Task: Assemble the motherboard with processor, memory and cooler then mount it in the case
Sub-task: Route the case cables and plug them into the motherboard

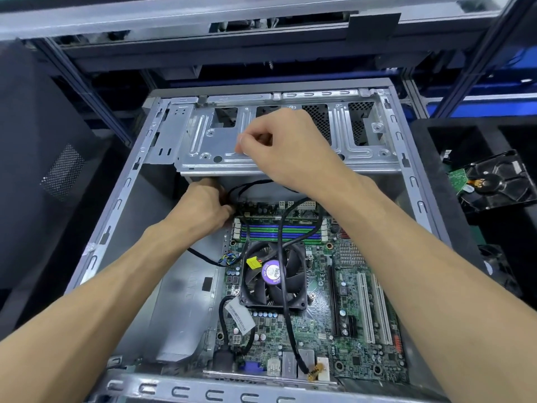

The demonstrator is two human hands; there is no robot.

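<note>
Motherboard [334,286] with cooler [274,276] sits in case [122,199]; cabling remains. Centre frame, left hand [203,205] grips cable [247,184]; right hand [284,144], curled, pinches something unclear.

left hand [203,206] curled; right hand [286,141] pinching

motherboard [348,286]: "A75", "USB" | fan sticker [272,272]: text unreadable
</note>
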